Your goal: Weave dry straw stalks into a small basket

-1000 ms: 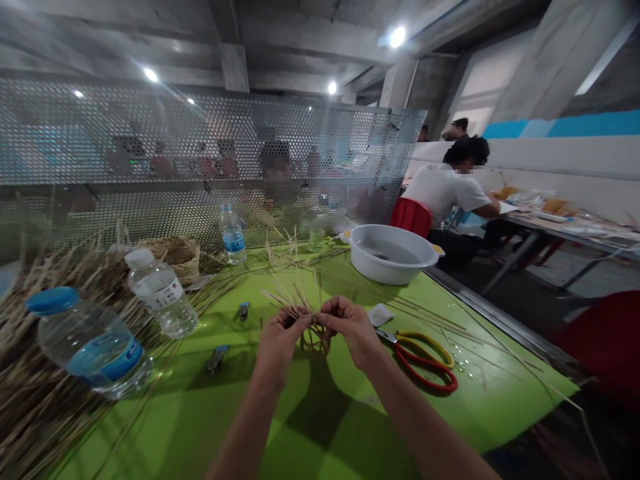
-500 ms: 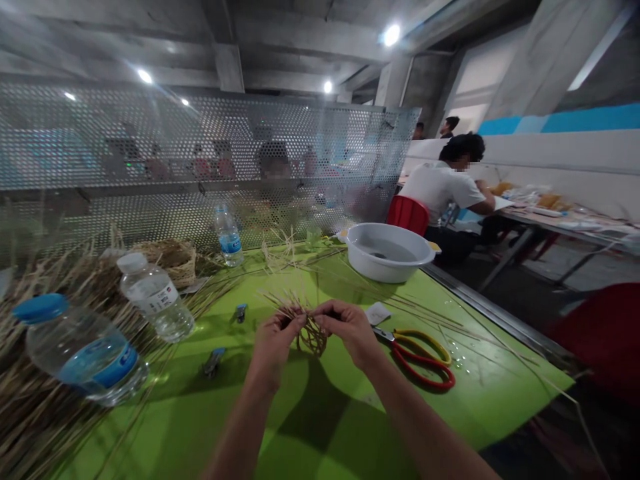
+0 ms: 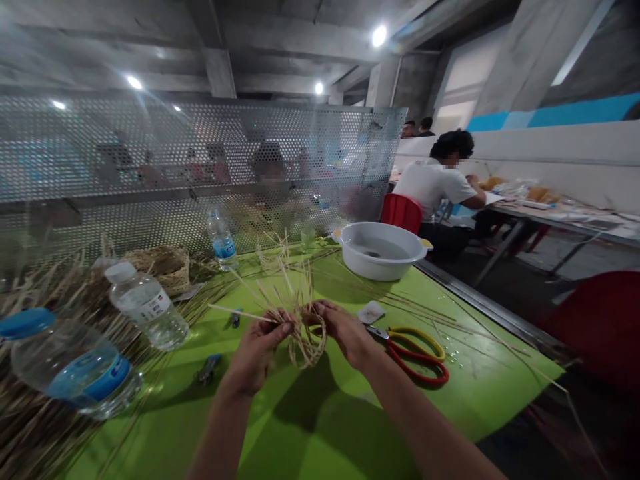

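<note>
Between my hands, above the green table (image 3: pixel 210 433), is a small piece of straw weaving (image 3: pixel 307 347), with a looped rim toward me and loose straw ends fanning out on the far side. My left hand (image 3: pixel 263 343) pinches its left side, thumb on top, and a pale strand sticks out leftward past the fingers. My right hand (image 3: pixel 343 330) grips the right side; its fingertips are partly hidden behind the weave. Scissors (image 3: pixel 417 353) with one red and one yellow handle lie right of my right hand.
Water bottles (image 3: pixel 147 307) stand at the left, beside a heap of dry straw (image 3: pixel 45 427) and a woven basket (image 3: pixel 160 267). Two small clips (image 3: pixel 209 368) lie left of my hands. A white basin (image 3: pixel 383 257) holds water at the back right. A person (image 3: pixel 435 177) sits beyond.
The weaving has been turned, so its looped rim shows more toward me. My hands have moved slightly apart, and the view has shifted a little to the right.
</note>
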Motion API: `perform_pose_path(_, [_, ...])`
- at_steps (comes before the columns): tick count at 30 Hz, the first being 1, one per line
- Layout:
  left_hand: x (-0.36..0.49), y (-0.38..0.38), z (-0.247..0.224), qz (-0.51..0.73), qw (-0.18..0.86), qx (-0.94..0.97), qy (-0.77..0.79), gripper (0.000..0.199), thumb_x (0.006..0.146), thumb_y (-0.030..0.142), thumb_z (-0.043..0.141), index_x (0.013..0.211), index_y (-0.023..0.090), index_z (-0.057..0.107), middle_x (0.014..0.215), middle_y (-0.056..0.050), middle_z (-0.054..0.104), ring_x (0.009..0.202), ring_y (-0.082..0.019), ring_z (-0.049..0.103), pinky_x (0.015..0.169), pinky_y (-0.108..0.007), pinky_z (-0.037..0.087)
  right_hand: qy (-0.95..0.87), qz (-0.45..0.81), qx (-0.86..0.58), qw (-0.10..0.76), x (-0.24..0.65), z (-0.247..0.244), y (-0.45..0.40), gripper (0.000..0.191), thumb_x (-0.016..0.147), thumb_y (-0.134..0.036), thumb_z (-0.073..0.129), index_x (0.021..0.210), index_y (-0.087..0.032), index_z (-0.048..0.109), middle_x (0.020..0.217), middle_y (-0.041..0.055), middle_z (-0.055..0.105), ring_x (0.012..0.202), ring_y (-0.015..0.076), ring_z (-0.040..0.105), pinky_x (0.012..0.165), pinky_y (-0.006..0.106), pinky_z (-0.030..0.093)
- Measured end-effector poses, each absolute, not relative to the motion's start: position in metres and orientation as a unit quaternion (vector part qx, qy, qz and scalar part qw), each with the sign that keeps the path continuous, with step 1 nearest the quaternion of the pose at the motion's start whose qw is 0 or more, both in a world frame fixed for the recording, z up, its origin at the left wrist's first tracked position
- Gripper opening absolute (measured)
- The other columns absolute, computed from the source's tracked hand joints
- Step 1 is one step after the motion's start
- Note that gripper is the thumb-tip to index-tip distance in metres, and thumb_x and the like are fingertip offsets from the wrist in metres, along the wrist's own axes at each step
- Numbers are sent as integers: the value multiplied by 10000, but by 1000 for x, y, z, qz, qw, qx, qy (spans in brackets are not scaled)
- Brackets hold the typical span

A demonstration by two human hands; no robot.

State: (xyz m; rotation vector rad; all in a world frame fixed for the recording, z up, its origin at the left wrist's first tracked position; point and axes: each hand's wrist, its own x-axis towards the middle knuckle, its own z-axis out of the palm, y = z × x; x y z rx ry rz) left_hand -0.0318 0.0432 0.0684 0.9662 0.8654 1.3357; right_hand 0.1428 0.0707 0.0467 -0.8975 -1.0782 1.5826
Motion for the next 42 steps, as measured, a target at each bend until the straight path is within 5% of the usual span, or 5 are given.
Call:
perform_pose_path(10, [-29,47,65,564,547,468,404,201,704,305,793,840,165,746,855,-66,745,860,-204,652,840,-303,494,-376,747,-294,463,117,42,59,427,808,-571,621,1003,-199,703,948,66,750,925,238,676,829,356,525])
perform_pose_path(18, [-17,47,62,576,519,466,426,283,681,350,792,874,151,737,900,-76,756,902,-237,662,885,-355,482,-523,595,-310,526,124,53,52,452,831,-608,599,1081,-246,702,1206,62,678,1216,256,543,1112,430,339])
perform_pose_path(32, [-9,41,61,610,505,464,397,242,667,339,805,833,184,723,857,-46,738,892,-215,643,866,-332,477,-566,530,-255,578,118,38,69,454,845,-539,625,1216,-282,581,1191,58,632,1129,233,567,1039,379,413])
perform_pose_path(42, [-7,46,54,647,511,435,361,240,610,297,836,793,188,726,846,-40,744,878,-205,649,876,-329,476,-617,399,-310,603,116,32,66,408,900,-554,532,1235,-340,623,1207,38,610,1198,241,486,1131,427,275])
